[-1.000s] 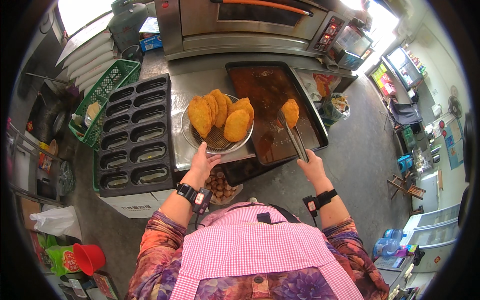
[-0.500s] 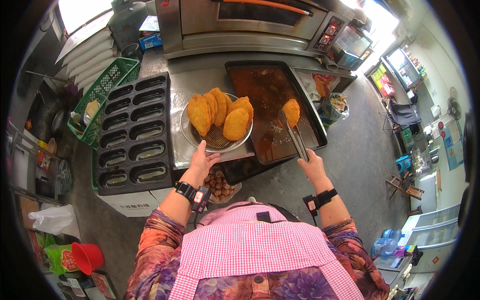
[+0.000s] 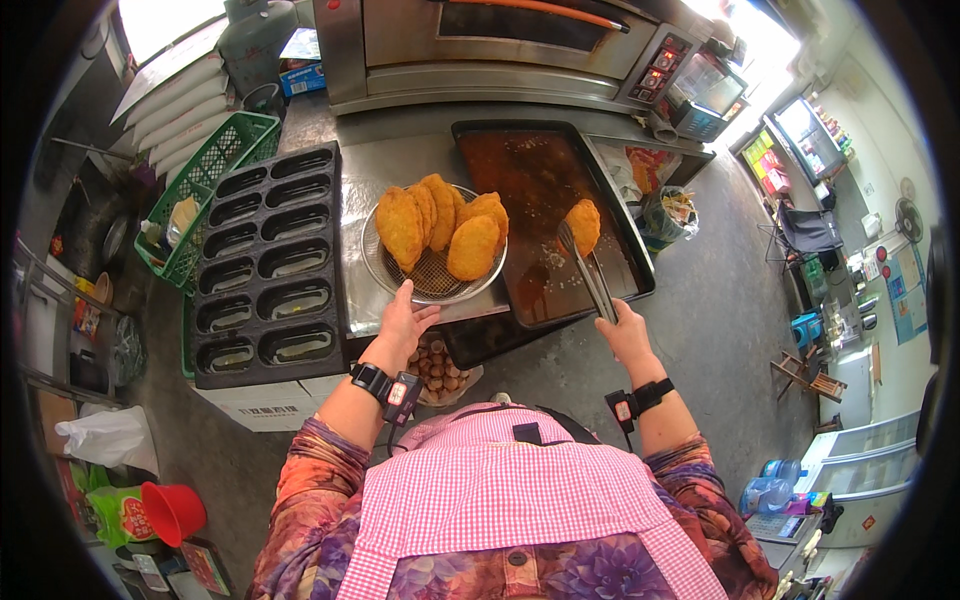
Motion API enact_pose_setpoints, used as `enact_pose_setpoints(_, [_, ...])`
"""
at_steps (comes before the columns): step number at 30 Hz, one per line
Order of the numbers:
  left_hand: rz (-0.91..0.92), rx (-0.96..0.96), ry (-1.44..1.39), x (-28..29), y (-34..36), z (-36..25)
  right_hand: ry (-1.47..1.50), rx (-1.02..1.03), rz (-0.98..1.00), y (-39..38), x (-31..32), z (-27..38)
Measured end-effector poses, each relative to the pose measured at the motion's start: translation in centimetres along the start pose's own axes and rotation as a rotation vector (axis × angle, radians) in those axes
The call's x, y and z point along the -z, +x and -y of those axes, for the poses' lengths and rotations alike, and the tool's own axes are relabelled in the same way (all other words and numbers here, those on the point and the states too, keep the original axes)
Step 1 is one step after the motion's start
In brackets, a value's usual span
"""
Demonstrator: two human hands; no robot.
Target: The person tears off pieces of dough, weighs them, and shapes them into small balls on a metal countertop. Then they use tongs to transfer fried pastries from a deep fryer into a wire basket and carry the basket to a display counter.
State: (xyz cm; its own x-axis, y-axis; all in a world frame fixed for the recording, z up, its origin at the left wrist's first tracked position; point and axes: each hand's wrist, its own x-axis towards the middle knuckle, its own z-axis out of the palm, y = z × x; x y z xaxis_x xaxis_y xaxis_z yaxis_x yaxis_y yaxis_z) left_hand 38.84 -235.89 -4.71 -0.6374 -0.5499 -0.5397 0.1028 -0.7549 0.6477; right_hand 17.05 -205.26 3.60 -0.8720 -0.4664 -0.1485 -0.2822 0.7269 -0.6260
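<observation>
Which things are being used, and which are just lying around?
Seem in use: tongs in the right hand, fried piece at their tips, tray, basket by the left hand, fried pieces inside.

Seem just lying around: bucket, crate, chair.

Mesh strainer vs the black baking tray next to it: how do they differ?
Shape: the mesh strainer is round; the baking tray is rectangular and larger.
Surface: the mesh strainer is open metal wire; the baking tray is solid, with a brown, wet-looking bottom.
Load: the mesh strainer holds several golden fried patties; the baking tray has one, at the tongs' tips.
Shared: both have a rim.
</observation>
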Motion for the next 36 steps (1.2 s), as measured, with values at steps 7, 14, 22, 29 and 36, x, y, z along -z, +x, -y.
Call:
enact_pose_setpoints(7, [0.001, -0.001, -0.012, -0.2, -0.4, -0.2, -0.014, 0.027, -0.017, -0.1, -0.1, 0.1])
enact_pose_setpoints(14, [-0.015, -0.002, -0.008, -0.3, -0.4, -0.2, -0.016, 0.058, -0.032, -0.4, 0.0, 0.1])
enact_pose_setpoints(22, [0.014, -0.018, 0.01, -0.3, -0.2, -0.1, 0.02, 0.072, -0.035, -0.4, -0.3, -0.6])
enact_pose_setpoints(29, [-0.02, -0.024, 0.018, -0.6, -0.3, -0.2, 0.011, 0.048, -0.042, -0.6, -0.2, -1.0])
enact_pose_setpoints(36, [0.005, -0.05, 0.049, -0.5, -0.2, -0.1, 0.018, 0.008, -0.052, -0.5, -0.4, -1.1])
